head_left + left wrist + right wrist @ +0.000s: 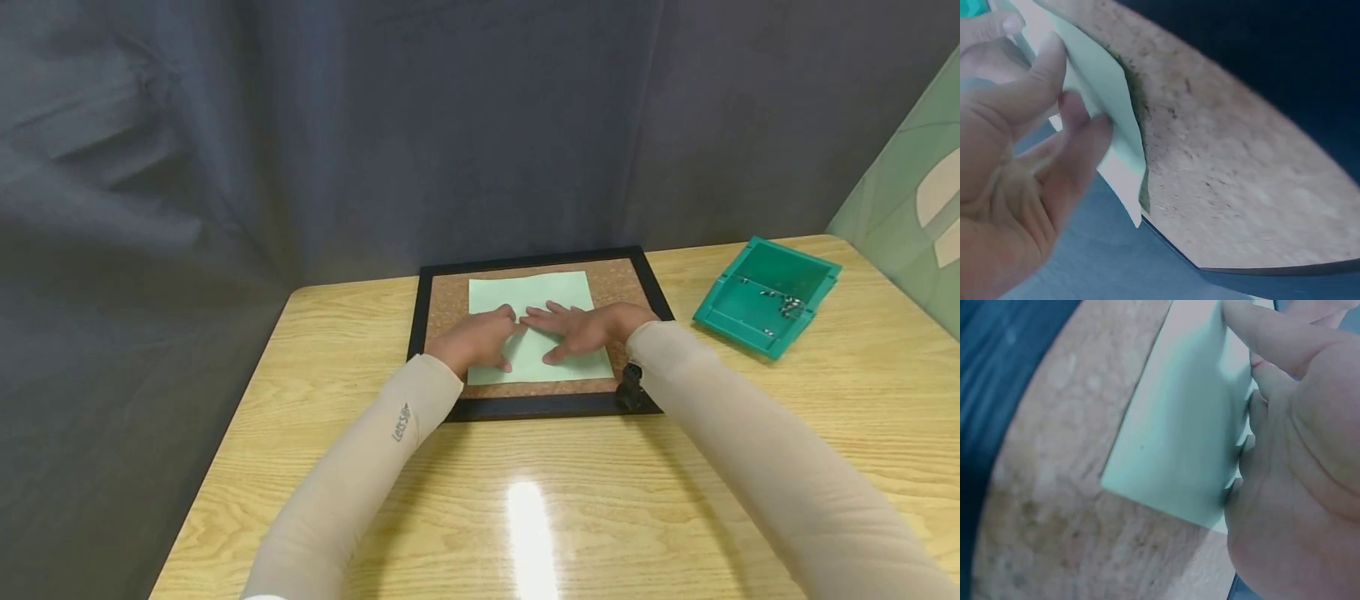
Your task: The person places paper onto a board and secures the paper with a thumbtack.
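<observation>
A pale green sheet of paper lies on a cork board with a black frame. My left hand rests on the left part of the sheet, its fingers loosely bent. In the left wrist view the fingertips touch the paper, and its edge stands a little off the cork. From the right, my right hand lies over the sheet with fingers spread. The right wrist view has those fingers against the paper. Both hands' fingertips come close together near the middle of the sheet.
A green plastic tray holding several small shiny metal pieces sits on the wooden table, right of the board. A dark curtain hangs behind the table. A black wrist device is on the right sleeve.
</observation>
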Demonstrator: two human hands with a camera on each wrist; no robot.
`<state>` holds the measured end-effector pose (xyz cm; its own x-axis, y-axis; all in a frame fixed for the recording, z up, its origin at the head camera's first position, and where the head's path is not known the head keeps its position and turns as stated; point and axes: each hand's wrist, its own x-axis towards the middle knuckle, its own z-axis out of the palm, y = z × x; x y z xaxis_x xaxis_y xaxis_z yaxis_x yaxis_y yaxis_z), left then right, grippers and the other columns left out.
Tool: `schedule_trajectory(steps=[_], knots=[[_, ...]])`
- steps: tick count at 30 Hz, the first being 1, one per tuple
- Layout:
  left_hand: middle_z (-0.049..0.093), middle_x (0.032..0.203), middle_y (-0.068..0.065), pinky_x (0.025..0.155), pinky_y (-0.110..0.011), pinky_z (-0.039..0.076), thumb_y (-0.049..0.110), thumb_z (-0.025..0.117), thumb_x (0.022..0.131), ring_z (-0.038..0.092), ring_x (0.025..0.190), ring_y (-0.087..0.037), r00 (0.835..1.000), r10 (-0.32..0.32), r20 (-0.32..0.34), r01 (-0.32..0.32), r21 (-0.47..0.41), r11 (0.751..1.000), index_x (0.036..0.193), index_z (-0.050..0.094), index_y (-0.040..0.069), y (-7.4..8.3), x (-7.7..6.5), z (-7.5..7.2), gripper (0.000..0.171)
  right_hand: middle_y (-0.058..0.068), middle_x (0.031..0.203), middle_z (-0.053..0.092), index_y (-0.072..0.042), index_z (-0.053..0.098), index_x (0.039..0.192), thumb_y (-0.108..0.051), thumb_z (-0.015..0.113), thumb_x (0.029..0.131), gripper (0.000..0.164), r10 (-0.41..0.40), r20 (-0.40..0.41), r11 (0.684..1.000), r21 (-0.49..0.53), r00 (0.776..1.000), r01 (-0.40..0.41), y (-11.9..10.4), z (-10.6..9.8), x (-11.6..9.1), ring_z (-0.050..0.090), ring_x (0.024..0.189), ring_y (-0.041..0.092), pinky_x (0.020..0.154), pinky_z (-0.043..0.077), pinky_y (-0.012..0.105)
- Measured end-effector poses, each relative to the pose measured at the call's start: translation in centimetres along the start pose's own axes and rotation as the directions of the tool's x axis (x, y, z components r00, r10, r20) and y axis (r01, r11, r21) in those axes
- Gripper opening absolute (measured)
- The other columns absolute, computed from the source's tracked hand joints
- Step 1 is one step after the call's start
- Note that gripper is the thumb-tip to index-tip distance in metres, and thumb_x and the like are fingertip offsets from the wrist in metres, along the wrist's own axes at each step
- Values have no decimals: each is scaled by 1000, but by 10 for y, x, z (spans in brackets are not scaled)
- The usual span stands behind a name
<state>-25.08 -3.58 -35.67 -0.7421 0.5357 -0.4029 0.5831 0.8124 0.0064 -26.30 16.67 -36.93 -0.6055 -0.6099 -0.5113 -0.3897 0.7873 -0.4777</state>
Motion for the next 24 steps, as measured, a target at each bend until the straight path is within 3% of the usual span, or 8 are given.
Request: schedule_trajectory(steps=[3, 6, 10, 14, 20, 24], knots=[[36, 155, -3, 109, -47, 44, 39, 75, 85, 51, 133, -26, 999, -37, 20, 36, 53, 998, 156, 34, 24, 2, 2, -2, 84, 0, 169, -14, -30, 0, 161, -48, 53, 100, 83, 17, -13, 1000, 6, 1000, -17, 5, 1, 4, -22, 153, 34, 118, -10, 67], [30, 160, -2, 113, -47, 40, 40, 76, 84, 41, 141, -28, 997, -57, 49, 53, 65, 996, 158, 30, 26, 1, 3, -6, 88, -5, 168, -15, -34, -2, 160, -53, 51, 100, 83, 30, -20, 999, -12, 999, -31, 9, 1, 9, -23, 153, 31, 120, -11, 63], [11, 169, -4, 124, -47, 23, 38, 76, 85, 14, 155, -30, 995, -32, 97, 37, -47, 998, 160, 19, 24, -8, 5, -8, 95, -3, 169, -15, -31, -4, 161, -56, 46, 101, 82, 29, -47, 998, -48, 998, -31, 11, 0, 12, -22, 154, 31, 122, -10, 61], [-9, 169, -2, 127, -50, 10, 44, 74, 87, -6, 157, -27, 987, -21, 160, 50, -174, 983, 162, 4, 23, -24, 7, -5, 105, 3, 169, -15, -25, -4, 161, -58, 37, 103, 78, 21, -73, 996, -85, 997, -28, 9, 1, 13, -21, 153, 35, 121, -10, 60], [-20, 167, -2, 123, -60, 14, 69, 71, 77, -14, 156, -26, 980, -95, 176, 122, -151, 981, 159, -7, 37, -42, 1, -1, 118, -1, 168, -19, -34, -4, 160, -66, 30, 100, 76, 87, -127, 991, -91, 988, -99, 12, 4, 25, -24, 153, 33, 121, -13, 59], [-24, 166, -4, 120, -67, 8, 79, 66, 72, -17, 155, -29, 982, -108, 157, 129, -126, 984, 157, -11, 43, -45, -2, 1, 120, -4, 167, -22, -37, -8, 159, -77, 22, 94, 81, 157, -180, 978, -109, 971, -178, 25, 3, 34, -25, 153, 31, 121, -15, 59]])
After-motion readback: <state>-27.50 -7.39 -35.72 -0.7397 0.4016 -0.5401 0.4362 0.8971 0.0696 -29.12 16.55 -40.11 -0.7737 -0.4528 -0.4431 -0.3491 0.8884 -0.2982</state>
